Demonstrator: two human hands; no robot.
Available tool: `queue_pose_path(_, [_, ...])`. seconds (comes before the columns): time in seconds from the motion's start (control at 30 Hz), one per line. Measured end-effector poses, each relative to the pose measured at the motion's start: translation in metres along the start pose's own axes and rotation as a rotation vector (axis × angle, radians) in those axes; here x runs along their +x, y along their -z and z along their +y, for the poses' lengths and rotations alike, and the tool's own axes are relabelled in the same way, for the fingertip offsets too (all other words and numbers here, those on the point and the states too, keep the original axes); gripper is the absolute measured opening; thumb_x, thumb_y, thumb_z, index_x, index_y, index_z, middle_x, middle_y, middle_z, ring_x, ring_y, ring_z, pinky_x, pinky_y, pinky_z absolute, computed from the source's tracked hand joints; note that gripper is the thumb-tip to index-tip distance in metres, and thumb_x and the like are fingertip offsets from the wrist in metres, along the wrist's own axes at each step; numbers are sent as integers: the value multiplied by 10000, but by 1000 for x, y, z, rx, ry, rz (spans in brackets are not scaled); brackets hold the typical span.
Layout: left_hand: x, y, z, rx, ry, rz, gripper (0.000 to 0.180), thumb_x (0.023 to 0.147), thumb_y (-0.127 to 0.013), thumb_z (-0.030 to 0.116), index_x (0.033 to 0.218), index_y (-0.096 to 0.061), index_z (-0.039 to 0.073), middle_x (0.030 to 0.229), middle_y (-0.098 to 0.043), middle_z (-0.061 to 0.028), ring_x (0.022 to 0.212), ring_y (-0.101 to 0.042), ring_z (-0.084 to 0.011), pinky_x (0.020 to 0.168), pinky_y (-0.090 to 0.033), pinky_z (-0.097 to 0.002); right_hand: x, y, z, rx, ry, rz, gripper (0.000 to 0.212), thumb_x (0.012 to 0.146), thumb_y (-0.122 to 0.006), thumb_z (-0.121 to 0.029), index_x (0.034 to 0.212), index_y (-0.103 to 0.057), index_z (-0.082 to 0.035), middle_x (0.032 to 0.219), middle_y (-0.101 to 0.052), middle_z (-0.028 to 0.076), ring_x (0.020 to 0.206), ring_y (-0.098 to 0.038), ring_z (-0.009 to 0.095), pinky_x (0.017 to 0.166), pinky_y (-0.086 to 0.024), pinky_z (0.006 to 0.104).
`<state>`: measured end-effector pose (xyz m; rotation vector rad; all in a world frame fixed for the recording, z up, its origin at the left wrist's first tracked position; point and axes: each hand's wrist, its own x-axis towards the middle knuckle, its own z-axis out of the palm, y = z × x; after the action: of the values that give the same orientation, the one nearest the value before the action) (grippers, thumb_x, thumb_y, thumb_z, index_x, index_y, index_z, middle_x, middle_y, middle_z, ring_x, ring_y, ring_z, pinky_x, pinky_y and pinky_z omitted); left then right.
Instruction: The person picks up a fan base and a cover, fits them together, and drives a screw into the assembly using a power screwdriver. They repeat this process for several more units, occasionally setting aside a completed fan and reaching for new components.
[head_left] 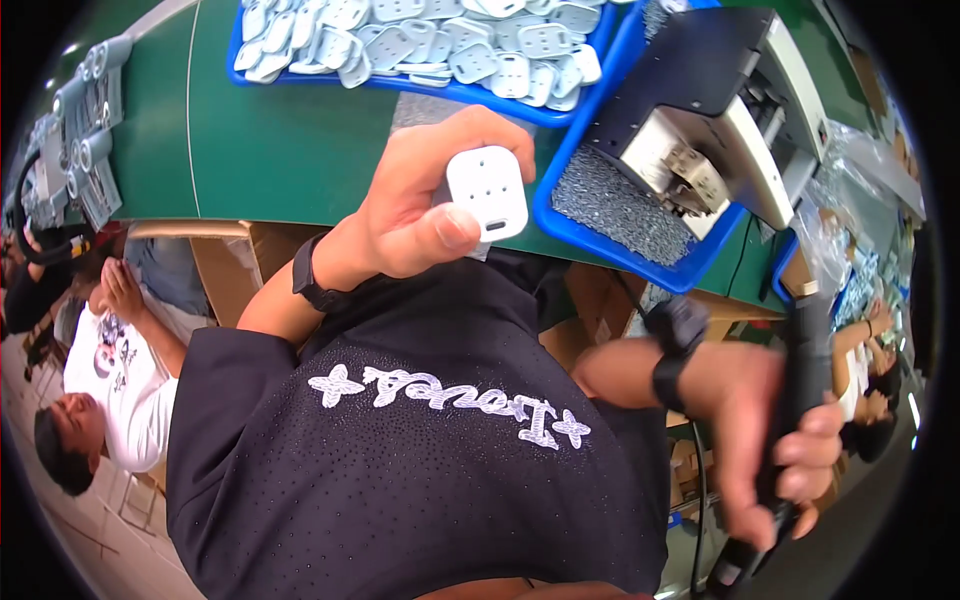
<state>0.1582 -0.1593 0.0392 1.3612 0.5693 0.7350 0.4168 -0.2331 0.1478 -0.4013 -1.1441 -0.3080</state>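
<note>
In front of my chest my left hand (420, 195) is closed around a small white plastic casing (488, 190) with rounded corners. Several small holes and one slot show on its face, and my thumb presses on its lower edge. Off to the right, my right hand (750, 430) is wrapped round a black electric screwdriver (805, 350), partly smeared by motion. The tool stands nearly upright with its brass-coloured tip upward, well apart from the casing. Dark bands circle both wrists.
On the green table (270, 150), a blue tray (545, 116) holds many similar white casings. Beside it, another blue tray (610, 256) contains small screws (605, 205) and a black-and-white screw feeder (690, 75). Grey-blue parts (95, 150) lie far left. Cardboard boxes (235, 265) and other people flank me.
</note>
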Motion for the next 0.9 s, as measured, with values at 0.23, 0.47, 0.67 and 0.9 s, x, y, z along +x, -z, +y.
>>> queue_pose_path(0.23, [17, -15, -8, 117, -254, -129, 695, 890, -516, 637, 1005, -585, -45, 777, -621, -121, 637, -618, -202, 547, -466, -305, 9, 37, 6, -362, -302, -285, 343, 943, -503, -415, 1092, -552, -110, 740, -541, -16, 560, -489, 127, 590, -442, 325])
queue_pose_path(0.47, [23, -19, -25, 259, -292, -135, 720, 880, -523, 673, 1007, -604, -30, 774, -620, -113, 625, -624, -234, 548, -475, -316, -15, -10, -7, -245, -770, -153, 223, 881, -537, -302, 997, -602, -123, 686, -519, 10, 525, -455, 143, 598, -428, 408])
queue_pose_path(0.67, [23, -23, -30, 301, -305, -116, 764, 865, -526, 722, 1003, -612, -25, 765, -616, -117, 630, -630, -263, 553, -487, -335, -43, -16, -4, -136, -900, -311, 243, 864, -547, -284, 1025, -608, -112, 692, -509, 38, 541, -456, 154, 597, -421, 401])
queue_pose_path(0.9, [23, -25, -35, 304, -393, -130, 795, 848, -547, 749, 1009, -612, -28, 784, -629, -122, 644, -646, -268, 556, -510, -345, -13, -16, -26, -67, -791, -101, 255, 847, -542, -277, 1022, -570, -93, 687, -507, 46, 503, -445, 166, 589, -423, 401])
